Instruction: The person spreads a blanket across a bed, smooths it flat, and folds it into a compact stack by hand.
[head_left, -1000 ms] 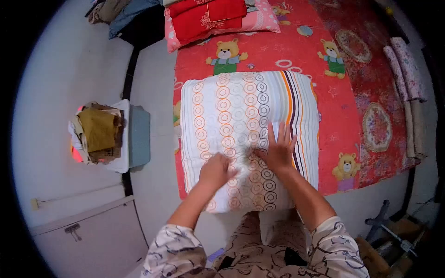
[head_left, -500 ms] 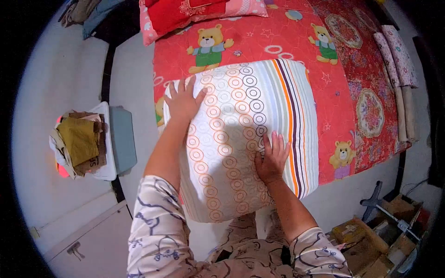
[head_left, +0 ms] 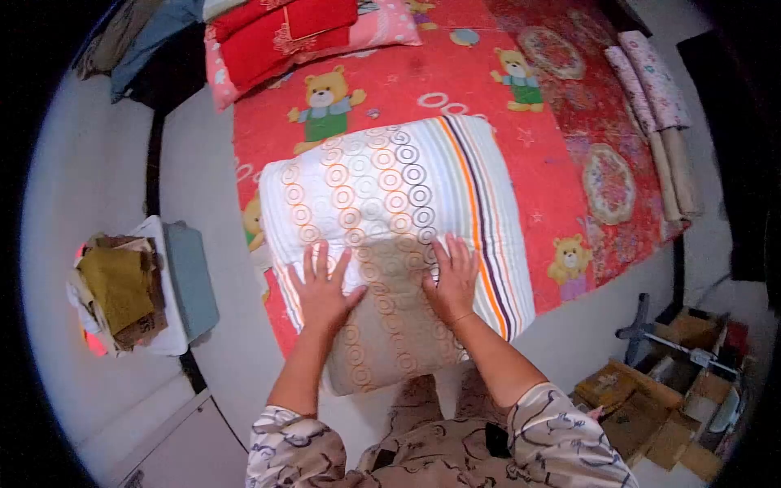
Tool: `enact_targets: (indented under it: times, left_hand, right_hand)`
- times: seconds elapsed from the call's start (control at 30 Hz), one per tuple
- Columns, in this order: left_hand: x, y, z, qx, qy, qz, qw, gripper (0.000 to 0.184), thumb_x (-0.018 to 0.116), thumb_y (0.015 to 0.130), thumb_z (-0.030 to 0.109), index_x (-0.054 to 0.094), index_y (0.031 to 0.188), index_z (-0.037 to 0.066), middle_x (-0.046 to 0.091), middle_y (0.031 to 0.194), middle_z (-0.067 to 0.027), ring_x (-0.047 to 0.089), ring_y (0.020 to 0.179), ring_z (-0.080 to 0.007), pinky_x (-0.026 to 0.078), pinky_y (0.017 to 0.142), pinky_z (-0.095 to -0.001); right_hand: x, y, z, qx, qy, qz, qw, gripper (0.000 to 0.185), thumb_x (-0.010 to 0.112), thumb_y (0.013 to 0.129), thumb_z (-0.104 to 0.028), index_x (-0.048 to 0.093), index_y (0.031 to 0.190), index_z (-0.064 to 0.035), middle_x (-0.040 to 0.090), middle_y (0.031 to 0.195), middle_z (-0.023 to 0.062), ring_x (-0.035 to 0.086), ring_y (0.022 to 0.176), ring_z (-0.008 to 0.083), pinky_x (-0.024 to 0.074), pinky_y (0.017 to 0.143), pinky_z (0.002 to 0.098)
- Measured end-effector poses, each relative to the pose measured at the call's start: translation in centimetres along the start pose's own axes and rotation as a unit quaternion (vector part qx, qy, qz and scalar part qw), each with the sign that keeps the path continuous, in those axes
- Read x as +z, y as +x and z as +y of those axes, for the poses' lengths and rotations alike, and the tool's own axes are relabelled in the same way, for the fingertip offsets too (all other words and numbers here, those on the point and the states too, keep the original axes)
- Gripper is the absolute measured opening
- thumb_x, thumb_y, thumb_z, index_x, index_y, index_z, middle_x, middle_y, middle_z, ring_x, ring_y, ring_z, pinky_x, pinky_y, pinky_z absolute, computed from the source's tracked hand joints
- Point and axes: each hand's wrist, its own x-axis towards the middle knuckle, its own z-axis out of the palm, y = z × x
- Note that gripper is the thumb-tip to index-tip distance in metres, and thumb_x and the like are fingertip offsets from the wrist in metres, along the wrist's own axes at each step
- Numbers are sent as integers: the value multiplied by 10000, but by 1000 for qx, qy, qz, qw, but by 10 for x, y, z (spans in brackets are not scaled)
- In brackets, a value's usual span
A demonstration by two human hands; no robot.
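A folded quilt (head_left: pixel 382 203), white with rows of orange and dark rings and a striped band along its right side, lies at the near edge of the bed. My left hand (head_left: pixel 324 293) rests on its left part with fingers spread. Across from it, my right hand (head_left: pixel 452 285) lies on the quilt just left of the orange and dark stripes, fingers stretched out, thumb apart. Both palms face down on the fabric, and neither hand grips anything. Beneath the quilt is a red bedsheet (head_left: pixel 537 154) printed with teddy bears.
Pillows in red and pink (head_left: pixel 293 41) lie at the top left of the bed. Rolled floral fabric (head_left: pixel 655 89) sits along its right side. A bin (head_left: pixel 191 281) piled with cardboard stands at left. Wooden boxes (head_left: pixel 634 407) are on the floor at lower right.
My left hand has slid back towards me, from the quilt's far left corner to its nearer left part. My right hand stays near the stripes. The whole view has shifted slightly.
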Motion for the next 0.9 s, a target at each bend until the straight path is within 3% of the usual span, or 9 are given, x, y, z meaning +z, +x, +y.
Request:
enact_targets:
  times: [0.2,0.4,0.5,0.53,0.57,0.7,0.8,0.87,0.9]
  left_hand:
    - [0,-16,-8,34,-41,42,998,733,726,603,359,433,1261,226,242,1401,-99,182,1296,-312,121,997,-591]
    - [2,-9,-7,33,-23,64,997,678,713,618,356,461,1231,213,301,1365,-101,245,1268,-301,148,994,-579]
    - [-14,-19,-12,29,-48,57,997,682,706,648,314,436,1251,143,332,1334,-128,283,1242,-297,178,1019,-503]
    - [-11,-28,-13,-82,-103,111,985,680,681,680,247,385,1274,98,310,1345,-151,280,1244,-307,195,1026,-463]
    - [-7,-37,-15,-193,-156,161,955,680,655,712,179,333,1297,53,288,1356,-174,277,1247,-318,212,1032,-423]
    - [28,-53,-35,-265,-387,173,866,659,628,758,161,302,1304,-9,350,1322,-176,360,1189,-300,271,1004,-343]
    - [28,-55,-34,-332,-525,91,778,575,552,820,143,292,1308,-15,392,1294,-170,421,1137,-288,326,968,-346]
    - [42,-59,-61,-367,-668,-16,647,546,513,859,191,285,1312,-12,434,1256,-172,449,1121,-295,365,942,-361]
    - [50,-62,-71,-362,-669,-16,649,546,513,859,191,285,1312,-12,434,1256,-172,449,1121,-295,365,942,-361]
  right_hand:
    - [-26,-51,-3,-17,45,-117,992,659,692,667,-327,427,1252,-178,304,1347,132,240,1266,335,148,1031,507]
    - [-6,-40,-4,-59,60,28,996,580,714,627,-312,529,1144,-126,344,1286,133,319,1196,320,206,998,496]
    - [-29,-29,32,-68,105,-92,988,643,700,651,-366,462,1215,-165,363,1276,120,327,1184,327,215,982,515]
    - [-37,-30,46,-30,33,-60,997,686,689,660,-395,425,1245,-155,341,1294,138,308,1201,333,209,986,517]
    - [-43,-32,59,7,-39,-28,999,730,678,668,-425,388,1276,-144,319,1311,157,289,1218,339,202,990,519]
    - [-36,-33,93,125,-54,-34,990,844,657,687,-461,254,1353,-135,238,1360,206,232,1256,356,180,998,530]
    - [-31,-25,97,144,-28,-54,988,949,653,682,-499,130,1390,-143,162,1392,232,176,1283,370,153,1014,526]
    - [-39,-15,98,220,22,-97,970,992,659,671,-513,112,1387,-100,151,1396,241,173,1287,377,167,1033,480]
    - [-35,-12,110,220,23,-92,971,992,659,671,-513,112,1387,-100,151,1396,241,173,1287,377,167,1033,480]
